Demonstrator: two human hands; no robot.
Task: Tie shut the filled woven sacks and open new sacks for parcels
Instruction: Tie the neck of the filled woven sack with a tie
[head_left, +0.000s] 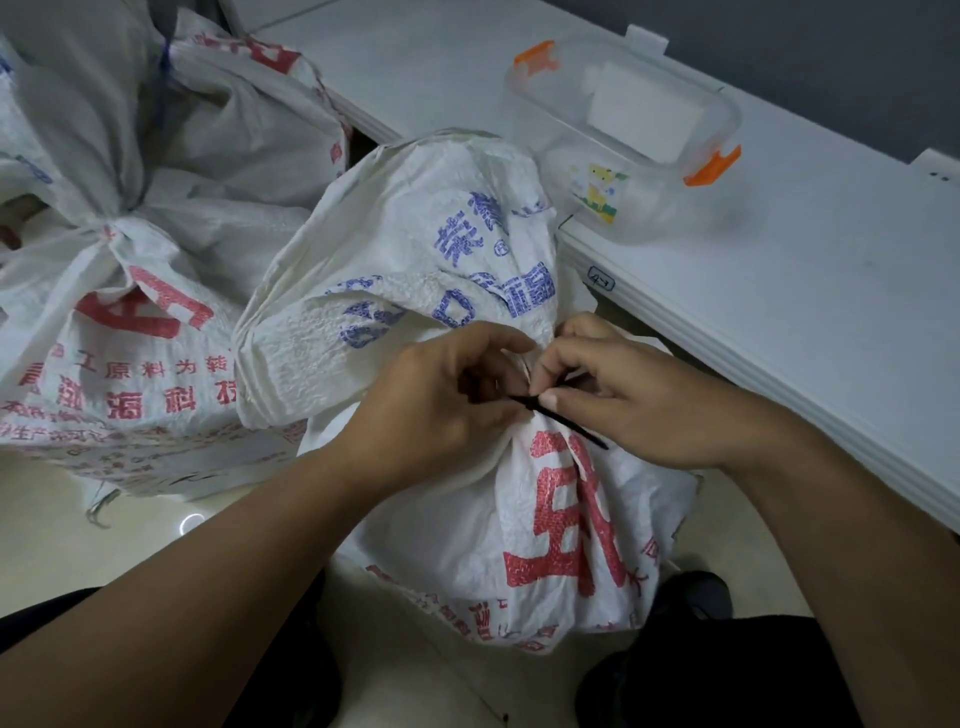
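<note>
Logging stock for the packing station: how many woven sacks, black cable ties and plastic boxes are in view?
Woven sacks: 3
Black cable tie: 1
Clear plastic box with orange latches: 1
Total: 5

We see a clear plastic box (670, 213) with orange clips (711, 166) resting on the white tabletop (831, 312), a white block (644, 114) inside it, and pale floor (104, 561) below.

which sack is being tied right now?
The middle sack, beside the white table: the left hand grips its gathered neck, the right hand pinches a black tie there. The left sack and far sack are untouched.
</note>
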